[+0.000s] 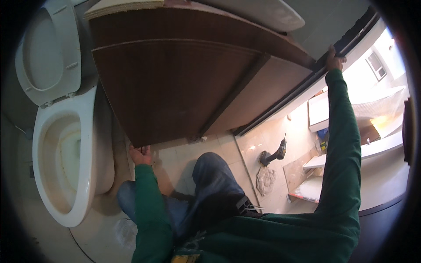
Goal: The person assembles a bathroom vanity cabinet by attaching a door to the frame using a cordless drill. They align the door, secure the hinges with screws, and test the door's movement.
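Note:
A large dark brown wooden cabinet with flat panels stands in front of me. My left hand is low, palm up, with its curled fingers at the bottom corner of the cabinet's front panel; the fingertips are partly hidden under that edge. With my arm stretched out to the far right, my right hand is closed around the dark edge strip beside the cabinet. A paler brown panel and a raised dark strip make up the cabinet's right part.
A white toilet with its lid raised stands close on the left. On the tiled floor to the right lie a cordless drill and a crumpled pale bag. Beyond the doorway are white boards. A white basin juts out above the cabinet.

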Action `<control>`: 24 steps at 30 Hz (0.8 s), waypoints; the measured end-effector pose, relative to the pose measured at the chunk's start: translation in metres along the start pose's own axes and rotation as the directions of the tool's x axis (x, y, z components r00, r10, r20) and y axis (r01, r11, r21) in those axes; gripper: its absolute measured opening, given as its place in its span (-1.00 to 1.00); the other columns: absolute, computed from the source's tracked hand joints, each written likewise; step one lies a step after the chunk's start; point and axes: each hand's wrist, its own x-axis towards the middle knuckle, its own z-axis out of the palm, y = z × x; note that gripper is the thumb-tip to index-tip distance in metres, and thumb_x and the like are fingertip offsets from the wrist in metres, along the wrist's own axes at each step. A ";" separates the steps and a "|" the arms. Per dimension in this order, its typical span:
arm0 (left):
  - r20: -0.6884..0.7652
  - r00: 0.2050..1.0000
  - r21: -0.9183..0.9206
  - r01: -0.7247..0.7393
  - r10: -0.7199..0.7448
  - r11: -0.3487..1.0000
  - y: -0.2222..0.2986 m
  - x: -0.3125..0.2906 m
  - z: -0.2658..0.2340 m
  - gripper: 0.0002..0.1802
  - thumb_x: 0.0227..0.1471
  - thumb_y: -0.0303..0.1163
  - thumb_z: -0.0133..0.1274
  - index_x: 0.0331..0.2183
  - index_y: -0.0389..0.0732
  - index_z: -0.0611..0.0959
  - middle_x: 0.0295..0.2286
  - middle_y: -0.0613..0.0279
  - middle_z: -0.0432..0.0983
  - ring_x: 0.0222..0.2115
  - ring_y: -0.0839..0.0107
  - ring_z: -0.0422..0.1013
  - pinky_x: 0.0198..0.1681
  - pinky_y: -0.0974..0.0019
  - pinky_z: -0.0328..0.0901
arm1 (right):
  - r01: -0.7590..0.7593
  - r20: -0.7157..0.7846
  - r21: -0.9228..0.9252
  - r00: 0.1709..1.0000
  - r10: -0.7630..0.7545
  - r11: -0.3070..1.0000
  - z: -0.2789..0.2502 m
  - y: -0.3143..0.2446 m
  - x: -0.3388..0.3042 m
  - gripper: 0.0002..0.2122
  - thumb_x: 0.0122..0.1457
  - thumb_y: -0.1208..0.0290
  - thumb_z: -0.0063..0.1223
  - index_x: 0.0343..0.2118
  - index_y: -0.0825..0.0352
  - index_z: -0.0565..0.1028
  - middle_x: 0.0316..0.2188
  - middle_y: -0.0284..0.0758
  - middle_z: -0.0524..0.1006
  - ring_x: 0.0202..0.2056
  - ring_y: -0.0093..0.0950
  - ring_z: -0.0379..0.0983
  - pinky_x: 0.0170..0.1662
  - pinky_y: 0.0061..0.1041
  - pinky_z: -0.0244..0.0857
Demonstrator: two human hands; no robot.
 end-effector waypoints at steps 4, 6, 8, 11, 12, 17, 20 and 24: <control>-0.054 0.996 -0.019 0.067 -0.068 0.998 -0.015 -0.031 0.017 -0.42 0.31 -0.02 -0.09 0.17 -0.22 0.40 0.06 0.09 0.29 0.10 0.17 0.30 0.29 -0.08 0.25 | 0.057 0.016 -0.105 0.998 -0.056 0.993 -0.004 0.020 0.041 0.29 0.07 -0.60 -0.24 0.32 0.75 -0.28 0.24 0.42 0.22 0.31 0.18 0.20 0.36 -0.14 0.08; -0.031 0.999 -0.006 0.029 -0.029 1.000 -0.002 -0.019 0.010 -0.42 0.30 -0.03 -0.07 0.17 -0.23 0.39 0.07 0.09 0.28 0.12 0.15 0.28 0.28 -0.11 0.27 | 0.077 0.029 -0.082 0.997 -0.075 0.994 0.008 0.021 0.034 0.31 0.06 -0.62 -0.27 0.32 0.77 -0.28 0.25 0.41 0.21 0.32 0.17 0.19 0.37 -0.15 0.07; -0.046 0.999 0.006 0.008 -0.008 1.000 0.009 -0.009 0.003 -0.41 0.30 -0.03 -0.05 0.17 -0.24 0.39 0.07 0.09 0.26 0.14 0.14 0.27 0.28 -0.13 0.29 | 0.084 0.024 -0.049 0.996 -0.083 0.995 0.021 0.020 0.026 0.31 0.05 -0.63 -0.30 0.32 0.79 -0.26 0.26 0.41 0.19 0.33 0.15 0.17 0.37 -0.16 0.06; -0.072 0.997 0.002 0.036 -0.035 0.999 0.002 -0.004 0.002 -0.40 0.29 -0.04 -0.02 0.16 -0.28 0.40 0.08 0.09 0.25 0.13 0.12 0.27 0.27 -0.16 0.31 | 0.075 0.002 -0.076 0.997 -0.075 0.994 0.023 0.036 0.046 0.30 0.04 -0.64 -0.33 0.36 0.73 -0.20 0.29 0.42 0.14 0.34 0.15 0.16 0.38 -0.15 0.05; -0.048 0.999 -0.009 0.024 -0.024 1.000 0.003 -0.001 -0.001 -0.40 0.29 -0.04 -0.02 0.15 -0.29 0.40 0.08 0.08 0.25 0.12 0.11 0.27 0.27 -0.16 0.31 | 0.040 -0.025 -0.043 0.999 -0.041 0.998 0.023 0.033 0.043 0.29 0.03 -0.65 -0.33 0.38 0.68 -0.16 0.30 0.42 0.10 0.34 0.16 0.16 0.38 -0.14 0.05; -0.004 1.000 0.032 0.022 -0.022 0.999 -0.001 0.008 -0.009 -0.41 0.30 -0.01 -0.05 0.13 -0.28 0.43 0.07 0.08 0.26 0.10 0.12 0.28 0.25 -0.18 0.33 | 0.102 -0.039 -0.085 0.994 -0.106 0.991 0.018 0.045 0.057 0.29 0.00 -0.65 -0.29 0.40 0.61 -0.18 0.31 0.43 0.08 0.34 0.17 0.16 0.38 -0.12 0.05; -0.008 1.000 0.045 0.012 -0.012 0.999 -0.003 0.001 -0.006 -0.44 0.33 -0.01 -0.08 0.13 -0.25 0.45 0.05 0.09 0.29 0.08 0.14 0.30 0.24 -0.17 0.34 | 0.041 -0.065 -0.061 0.997 -0.045 0.997 0.018 0.042 0.054 0.29 0.00 -0.64 -0.28 0.40 0.62 -0.18 0.30 0.43 0.09 0.34 0.17 0.15 0.38 -0.13 0.04; -0.086 0.996 0.050 0.004 0.001 0.999 -0.001 0.003 0.002 -0.50 0.34 -0.02 -0.10 0.06 -0.22 0.50 -0.01 0.15 0.38 0.00 0.20 0.36 0.20 -0.12 0.39 | 0.050 -0.082 -0.026 0.995 -0.052 0.998 0.027 0.037 0.045 0.25 0.04 -0.62 -0.30 0.40 0.60 -0.16 0.32 0.45 0.03 0.36 0.17 0.11 0.39 -0.15 0.02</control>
